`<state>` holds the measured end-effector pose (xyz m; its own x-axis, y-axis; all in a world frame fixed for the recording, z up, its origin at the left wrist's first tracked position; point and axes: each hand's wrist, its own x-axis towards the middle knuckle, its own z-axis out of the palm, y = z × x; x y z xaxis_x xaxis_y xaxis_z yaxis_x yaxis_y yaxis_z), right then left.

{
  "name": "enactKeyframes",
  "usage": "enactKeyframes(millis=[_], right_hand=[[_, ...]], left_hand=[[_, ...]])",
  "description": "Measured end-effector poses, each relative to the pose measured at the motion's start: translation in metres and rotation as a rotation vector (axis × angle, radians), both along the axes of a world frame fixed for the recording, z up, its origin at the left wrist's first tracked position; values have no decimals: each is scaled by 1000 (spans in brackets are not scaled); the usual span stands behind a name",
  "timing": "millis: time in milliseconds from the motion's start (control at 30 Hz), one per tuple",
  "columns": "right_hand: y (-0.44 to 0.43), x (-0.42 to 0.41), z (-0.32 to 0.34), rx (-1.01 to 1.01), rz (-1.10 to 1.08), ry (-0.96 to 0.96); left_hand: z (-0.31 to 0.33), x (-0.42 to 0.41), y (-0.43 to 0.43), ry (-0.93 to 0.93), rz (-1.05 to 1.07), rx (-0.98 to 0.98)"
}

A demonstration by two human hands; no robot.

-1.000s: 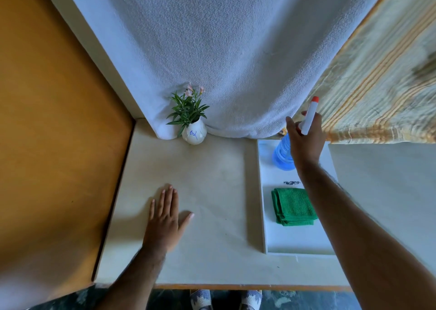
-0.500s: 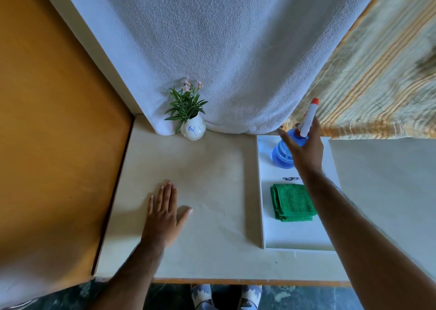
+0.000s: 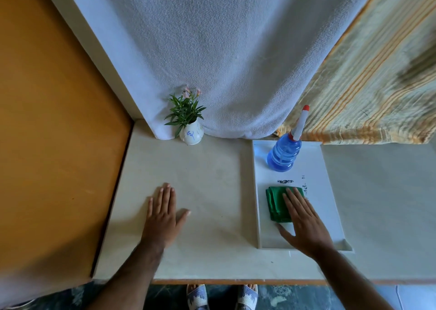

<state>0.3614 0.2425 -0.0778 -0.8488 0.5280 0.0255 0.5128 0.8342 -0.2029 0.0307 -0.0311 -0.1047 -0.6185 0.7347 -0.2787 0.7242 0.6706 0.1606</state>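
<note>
Right grip (image 3: 304, 222), fingers straight and apart, seemingly rests atop the green cloth (image 3: 274, 203).

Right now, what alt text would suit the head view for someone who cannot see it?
The right hand lies flat on a folded green cloth on a white tray, while the left hand rests flat on the beige table. A blue spray bottle stands at the tray's far end.
</note>
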Motion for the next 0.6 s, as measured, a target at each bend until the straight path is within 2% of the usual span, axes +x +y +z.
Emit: enactKeyframes(millis=[133, 267, 400, 500, 600], right_hand=[[9, -5, 4, 28, 33, -83], [7, -20, 7, 73, 19, -81], [2, -32, 14, 3, -78, -101], [-3, -44, 24, -79, -184, -47], [-13, -70, 31, -76, -79, 45]], left_hand=[[-2, 0, -2, 8, -24, 14], [-2, 1, -3, 42, -38, 18], [-1, 3, -3, 89, -46, 39], [-3, 5, -3, 106, -42, 68], [-3, 4, -4, 100, -28, 65]])
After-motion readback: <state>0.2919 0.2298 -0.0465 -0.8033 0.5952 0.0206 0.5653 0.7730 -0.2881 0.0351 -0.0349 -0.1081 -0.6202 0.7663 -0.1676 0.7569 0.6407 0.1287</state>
